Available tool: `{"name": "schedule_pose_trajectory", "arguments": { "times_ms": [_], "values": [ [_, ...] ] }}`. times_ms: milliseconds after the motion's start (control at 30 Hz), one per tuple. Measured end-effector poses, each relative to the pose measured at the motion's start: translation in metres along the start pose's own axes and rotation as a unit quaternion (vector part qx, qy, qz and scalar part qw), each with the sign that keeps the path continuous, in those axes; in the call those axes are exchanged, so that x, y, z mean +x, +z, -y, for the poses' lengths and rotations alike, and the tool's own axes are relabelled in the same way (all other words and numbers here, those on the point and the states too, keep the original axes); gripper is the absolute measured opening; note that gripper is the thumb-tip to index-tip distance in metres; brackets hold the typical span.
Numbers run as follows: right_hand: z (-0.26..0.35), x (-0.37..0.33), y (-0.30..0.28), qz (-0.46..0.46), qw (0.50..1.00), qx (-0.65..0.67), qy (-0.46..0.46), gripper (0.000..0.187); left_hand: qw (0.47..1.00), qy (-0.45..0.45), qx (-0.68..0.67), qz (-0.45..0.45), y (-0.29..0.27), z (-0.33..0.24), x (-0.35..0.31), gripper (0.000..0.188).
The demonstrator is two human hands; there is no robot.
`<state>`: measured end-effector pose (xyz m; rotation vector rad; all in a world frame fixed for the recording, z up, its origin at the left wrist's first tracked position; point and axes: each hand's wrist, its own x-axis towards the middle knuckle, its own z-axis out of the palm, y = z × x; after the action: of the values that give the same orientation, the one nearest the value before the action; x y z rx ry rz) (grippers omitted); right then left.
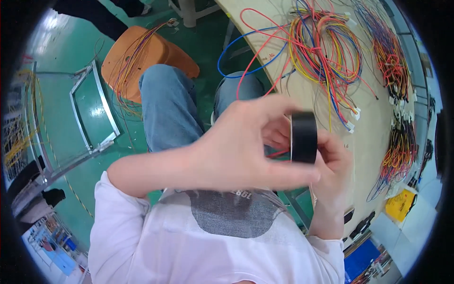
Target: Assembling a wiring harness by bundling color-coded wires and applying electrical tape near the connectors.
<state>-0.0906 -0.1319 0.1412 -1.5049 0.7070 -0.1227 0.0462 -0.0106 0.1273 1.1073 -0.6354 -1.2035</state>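
A roll of black tape [303, 137] is gripped on edge by my left hand [236, 146], thumb below and index finger above. Close behind the roll is my right hand [335, 163], its fingers curled and partly covered by the tape. A short piece of red wire [279, 154] shows in the gap between the hands; what the right fingers pinch is hidden. Both hands are slightly blurred, above my lap and the table's near edge. Beyond them on the table lies a coiled bundle of red, yellow and blue wires [326, 57] with white connectors, some loops hanging over the edge.
More wire bundles [395, 61] lie along the right side of the wooden table [366, 156]. An orange stool [118, 61] with loose wires on it stands at the left. Nearby is a metal frame [73, 109]. A person's dark-clad legs [92, 16] show at the top left.
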Motion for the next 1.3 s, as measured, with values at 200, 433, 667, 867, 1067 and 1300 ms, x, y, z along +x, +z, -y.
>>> {"name": "schedule_pose_trajectory", "arguments": {
  "times_ms": [200,433,667,867,1067,1300],
  "values": [
    [0.004,0.015,0.004,0.004,0.988,0.143,0.061,0.012,0.83,0.39,0.391,-0.077,0.005,0.021,-0.016,0.048],
    [0.008,0.024,0.001,0.037,0.979,0.178,0.095,0.014,0.687,0.458,0.563,-0.025,0.0,0.025,-0.017,0.026],
    [0.002,0.036,-0.001,0.077,0.979,0.164,0.095,0.016,0.676,0.432,0.597,0.005,-0.01,0.016,-0.02,0.025],
    [0.001,0.04,-0.006,0.118,0.98,0.141,0.082,0.017,0.682,0.405,0.606,0.064,-0.014,0.003,-0.022,0.026],
    [0.006,0.043,-0.003,0.128,0.978,0.132,0.099,0.015,0.677,0.413,0.609,0.029,-0.01,0.007,-0.02,0.027],
    [-0.003,0.036,0.016,0.001,0.99,0.143,0.002,0.013,0.684,0.408,0.592,-0.125,0.009,0.039,-0.016,0.037]
  ]
}}
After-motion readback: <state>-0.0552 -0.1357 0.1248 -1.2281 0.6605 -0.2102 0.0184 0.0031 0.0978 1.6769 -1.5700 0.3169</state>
